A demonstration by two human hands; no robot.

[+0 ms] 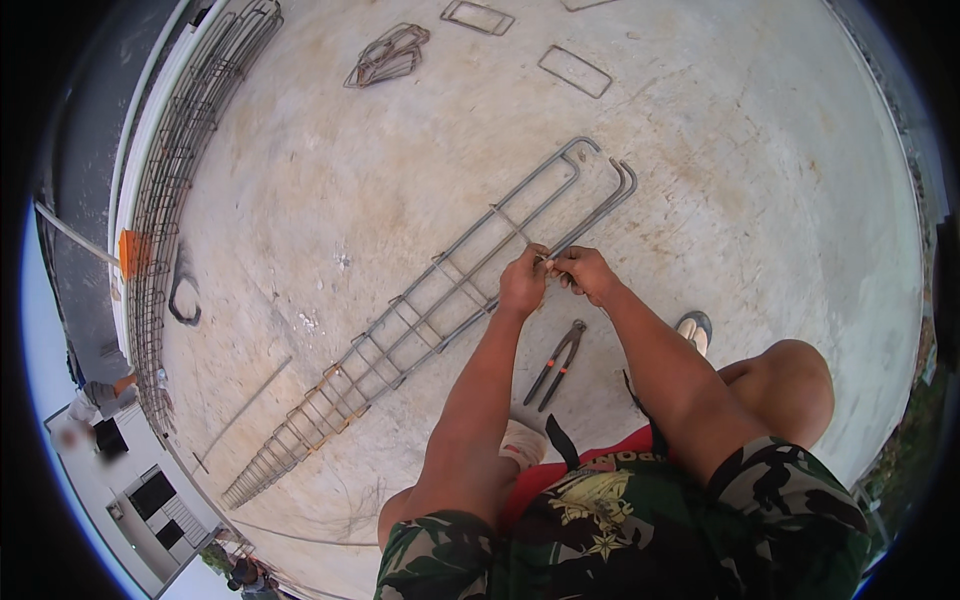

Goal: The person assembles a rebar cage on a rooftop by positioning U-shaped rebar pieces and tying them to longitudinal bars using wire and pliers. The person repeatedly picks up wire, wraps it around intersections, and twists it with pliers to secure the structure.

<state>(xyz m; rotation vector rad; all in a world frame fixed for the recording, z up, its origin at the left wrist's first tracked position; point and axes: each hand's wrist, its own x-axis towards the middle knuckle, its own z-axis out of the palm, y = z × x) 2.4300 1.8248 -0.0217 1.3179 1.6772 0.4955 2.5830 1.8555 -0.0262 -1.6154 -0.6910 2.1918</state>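
A long cage of grey steel reinforcing bars (447, 228) lies slantwise on the concrete, its hooked bar ends toward the upper right. Several rectangular stirrups cross it, packed closely at the far lower-left end and more widely spaced near me. Both hands meet on the cage's near side, by the stirrup (512, 222) closest to the hooked ends. My left hand (526, 281) has its fingers pinched at the near bar. Beside it my right hand (586, 274) is closed too, fingertips almost touching the left ones. Whatever lies between the fingertips is too small and hidden to make out.
Tying pincers (559, 364) with dark handles and orange bands lie between my forearms. Loose stirrups (576, 71) and a stirrup pile (390, 55) rest farther off. Finished cages (165, 190) line the left edge, near an orange object (132, 254). Two people are at lower left.
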